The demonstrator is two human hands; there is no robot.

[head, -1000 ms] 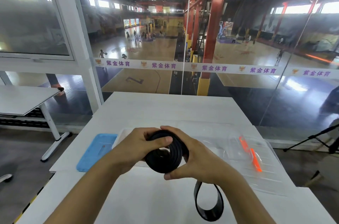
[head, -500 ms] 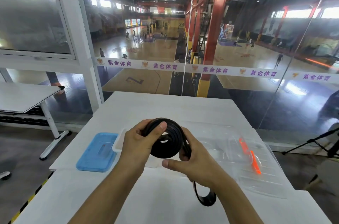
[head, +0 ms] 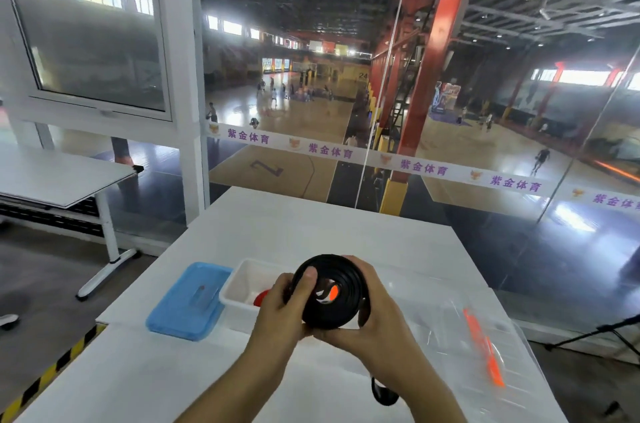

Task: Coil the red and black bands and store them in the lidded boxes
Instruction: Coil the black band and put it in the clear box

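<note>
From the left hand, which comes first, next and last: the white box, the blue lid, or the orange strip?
1. White plastic box: right beside the left hand, just left of it.
2. Blue plastic lid: further left, past the box.
3. Orange strip: far right, beyond the right hand.

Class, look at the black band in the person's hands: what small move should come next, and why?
Probably wind in the last short tail, since it hangs loose below the right hand. The flat black rubber band is otherwise a tight coil held by both hands, left hand with its thumb on the front, just before the open white plastic box.
</note>
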